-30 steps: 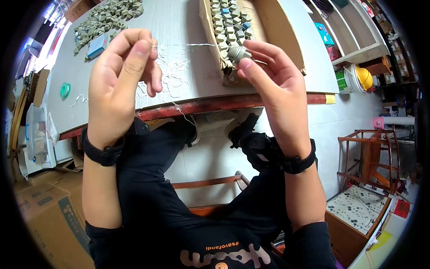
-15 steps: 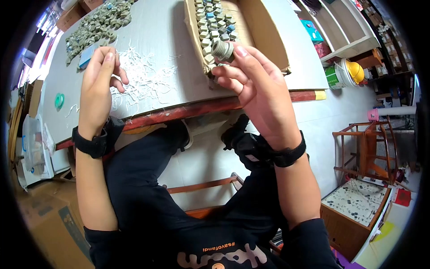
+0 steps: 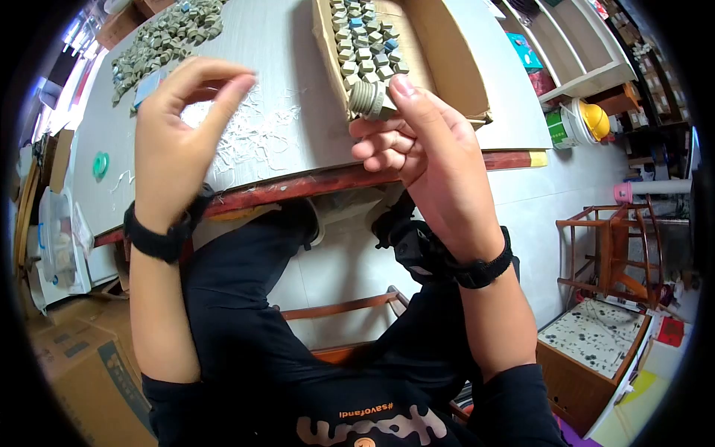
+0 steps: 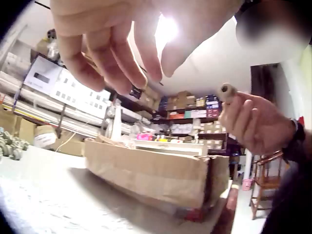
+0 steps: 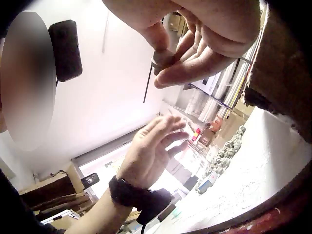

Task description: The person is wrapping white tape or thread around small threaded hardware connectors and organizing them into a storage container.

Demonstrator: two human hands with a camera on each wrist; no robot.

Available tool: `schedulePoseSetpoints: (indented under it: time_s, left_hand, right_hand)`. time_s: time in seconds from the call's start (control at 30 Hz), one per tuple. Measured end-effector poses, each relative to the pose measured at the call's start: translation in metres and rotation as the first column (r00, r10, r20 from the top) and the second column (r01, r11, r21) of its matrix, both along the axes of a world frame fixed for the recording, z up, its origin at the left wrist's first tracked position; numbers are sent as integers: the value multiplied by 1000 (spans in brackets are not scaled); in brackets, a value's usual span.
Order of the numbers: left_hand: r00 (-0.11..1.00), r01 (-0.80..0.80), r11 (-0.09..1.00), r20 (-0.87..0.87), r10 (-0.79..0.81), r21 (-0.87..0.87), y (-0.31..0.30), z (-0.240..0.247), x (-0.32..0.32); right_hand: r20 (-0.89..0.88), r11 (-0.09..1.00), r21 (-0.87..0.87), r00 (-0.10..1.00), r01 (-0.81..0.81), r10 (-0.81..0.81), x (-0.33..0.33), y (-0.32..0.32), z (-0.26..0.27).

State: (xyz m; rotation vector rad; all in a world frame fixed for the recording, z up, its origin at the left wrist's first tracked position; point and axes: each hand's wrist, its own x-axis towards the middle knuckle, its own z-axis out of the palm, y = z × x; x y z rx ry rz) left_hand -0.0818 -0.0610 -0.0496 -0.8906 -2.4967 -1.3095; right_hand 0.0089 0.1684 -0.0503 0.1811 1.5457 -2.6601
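Observation:
My right hand (image 3: 447,164) pinches a grey-green threaded pipe plug (image 3: 366,99) between thumb and fingers, its threaded end toward the left. The plug is held over the near end of a cardboard box (image 3: 450,56). Inside that box stand rows of similar plugs (image 3: 363,54), a few of them blue. My left hand (image 3: 175,141) is raised over the table to the left, thumb and forefinger reaching toward each other. In the left wrist view the plug (image 4: 225,92) shows a hollow end, and no thing is visible between the left fingers (image 4: 127,73).
White thread scraps (image 3: 257,130) lie across the table (image 3: 246,37). A pile of loose plugs (image 3: 164,41) and a small blue box (image 3: 148,87) are at the far left. A green spool (image 3: 100,165) rests near the left edge. The table's front edge (image 3: 298,186) is red.
One second ago a white strand stretched between both hands; it no longer shows. The left hand dropped away leftward, then rose again toward the right. The right hand keeps the plug, now turned differently.

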Motion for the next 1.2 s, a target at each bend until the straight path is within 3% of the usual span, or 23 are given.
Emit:
schedulePoseSetpoints:
  time_s: [0.1,0.3,0.37,0.5,0.6,0.8,0.97,1.1,1.2]
  left_hand:
    - [989,99,990,102,-109,97,21,16,30]
    - [957,283,954,35,-287,101,33,17,38]
    - [957,260,957,98,-274,130,33,18,40]
    - [954,189,961,192,-228,203,28,16,42]
    - [942,134,941,256,-219,310,26,13,41]
    - [879,96,859,362,-311,504,22,11,28]
    - [848,121,825,374,-375,552,26,11,31]
    - [865,85,834,376,-334,545,21,13,31]
    - [896,23,852,368,-250,522,7,12,24]
  right_hand:
    - [45,999,3,998,-47,47,0,-4,1]
    - [85,972,-140,976,-188,201,4,-7,2]
    - [86,968,-112,968,-226,236,5,-7,2]
    - [107,982,67,980,-177,170,4,-9,-7]
    - [10,986,40,987,-162,162,6,-12,7]
    - [-267,912,407,949,-45,166,1,-17,-17]
    - [-121,842,529,972,-111,204,-3,-36,-11]
    - [-174,824,564,969,-47,175,-9,-43,-24]
    - [-88,698,713,980,-65,181,-14,-41,-5]
